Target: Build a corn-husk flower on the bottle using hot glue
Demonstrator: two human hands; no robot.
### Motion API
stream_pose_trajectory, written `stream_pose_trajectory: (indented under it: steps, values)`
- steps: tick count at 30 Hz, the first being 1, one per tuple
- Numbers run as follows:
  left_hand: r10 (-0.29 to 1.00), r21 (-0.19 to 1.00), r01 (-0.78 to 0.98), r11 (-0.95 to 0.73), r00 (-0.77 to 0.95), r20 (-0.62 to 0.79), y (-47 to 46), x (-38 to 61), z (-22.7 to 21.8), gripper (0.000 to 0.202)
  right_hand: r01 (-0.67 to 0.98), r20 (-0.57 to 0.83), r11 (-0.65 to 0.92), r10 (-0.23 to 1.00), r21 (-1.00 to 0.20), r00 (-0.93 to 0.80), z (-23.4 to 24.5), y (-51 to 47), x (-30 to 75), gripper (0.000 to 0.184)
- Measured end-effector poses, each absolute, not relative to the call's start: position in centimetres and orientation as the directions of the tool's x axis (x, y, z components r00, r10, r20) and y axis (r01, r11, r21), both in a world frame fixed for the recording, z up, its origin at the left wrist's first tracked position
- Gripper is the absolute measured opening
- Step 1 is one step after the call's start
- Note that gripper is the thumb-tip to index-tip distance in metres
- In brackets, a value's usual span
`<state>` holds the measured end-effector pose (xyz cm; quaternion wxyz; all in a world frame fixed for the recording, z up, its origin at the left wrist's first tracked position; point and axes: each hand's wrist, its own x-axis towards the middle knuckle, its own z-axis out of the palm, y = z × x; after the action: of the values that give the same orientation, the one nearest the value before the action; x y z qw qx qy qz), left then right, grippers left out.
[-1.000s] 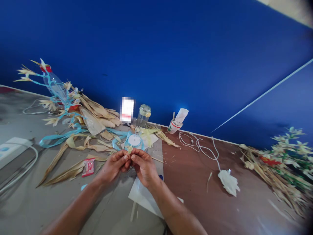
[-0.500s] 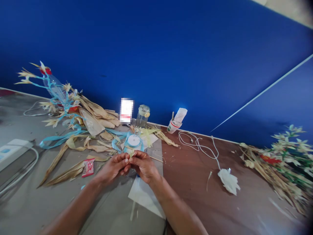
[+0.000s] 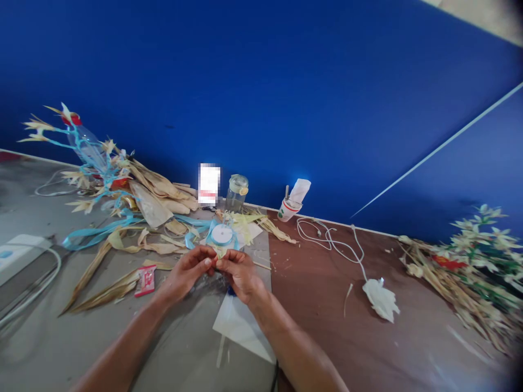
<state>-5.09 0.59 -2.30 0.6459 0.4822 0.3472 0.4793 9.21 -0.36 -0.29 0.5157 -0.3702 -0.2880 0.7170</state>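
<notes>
Between my fingertips is a small pale yellow-green piece (image 3: 220,252) that looks like a strip of corn husk. My left hand (image 3: 191,275) is closed, its thumb and fingers pinching at the piece's near end. My right hand (image 3: 242,276) pinches it from the other side, thumb against forefinger. The hands almost touch, and the fingers hide most of the piece. Just beyond them lies a white spool (image 3: 222,234) with light blue ribbon (image 3: 100,231) trailing off to the left. A white sheet of paper (image 3: 245,326) lies under my right wrist.
Dry husks (image 3: 159,188) and blue-stemmed husk flowers (image 3: 87,158) lie at left, with a red-wrapped packet (image 3: 145,280) and a power strip (image 3: 24,253). A glass jar (image 3: 236,195), a paper cup (image 3: 289,209), a white cable (image 3: 327,234) and a flower bunch (image 3: 486,261) line the back and right.
My left hand's fingers have shifted slightly up and apart from the right hand's, still around the small husk piece. The whole view has moved a little, so things sit slightly further left.
</notes>
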Motion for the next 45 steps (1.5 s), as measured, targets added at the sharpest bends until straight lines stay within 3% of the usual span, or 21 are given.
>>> stream_pose_trajectory:
  steps: [3,7,11,16,18,21,23,26,39,45]
  values:
    - [0.982,0.976,-0.219,0.022,0.186,0.020,0.6,-4.8,-2.0,0.026,-0.502,-0.291,-0.302,0.951,-0.811,-0.103,-0.5,-0.1,9.1,0.026]
    - [0.986,0.980,-0.188,0.070,0.164,-0.039,0.5,-4.2,-1.8,0.031,-0.513,-0.339,-0.311,0.940,-0.800,-0.039,-0.9,0.1,8.9,0.023]
    - [0.971,0.977,-0.181,0.110,0.229,-0.067,0.6,-4.1,-2.3,0.030,-0.486,-0.361,-0.356,0.928,-0.798,-0.088,-1.3,0.2,9.1,0.024]
    - [0.962,0.917,-0.331,0.221,0.231,-0.148,0.5,-4.5,-2.3,0.023,-0.277,-0.379,-0.439,0.892,-0.854,-0.246,-0.8,0.6,10.6,0.020]
    - [0.949,0.865,-0.419,0.275,0.264,-0.174,0.4,-4.6,-2.0,0.022,-0.193,-0.305,-0.336,0.937,-0.922,-0.173,-0.1,0.8,11.4,0.016]
    - [0.913,0.811,-0.462,0.358,0.355,-0.201,0.1,-4.6,-1.5,0.020,-0.029,-0.005,-0.004,0.999,-1.000,0.040,0.9,0.8,12.1,0.014]
    - [0.892,0.789,-0.471,0.395,0.401,-0.208,0.0,-4.5,-1.3,0.020,0.106,0.188,0.180,0.979,-0.978,0.074,1.5,0.6,12.3,0.017]
    - [0.877,0.762,-0.491,0.422,0.433,-0.206,-0.1,-4.4,-1.3,0.021,0.239,0.339,0.326,0.941,-0.915,0.015,1.8,0.0,11.9,0.021]
    - [0.839,0.783,-0.439,0.441,0.512,-0.185,-0.3,-4.6,-2.0,0.019,0.351,0.442,0.439,0.894,-0.827,-0.077,1.8,-0.2,11.6,0.010]
    - [0.881,0.819,-0.439,0.370,0.445,-0.160,-0.5,-4.0,-1.8,0.022,0.285,0.347,0.325,0.938,-0.902,0.028,2.1,-0.2,11.6,0.008]
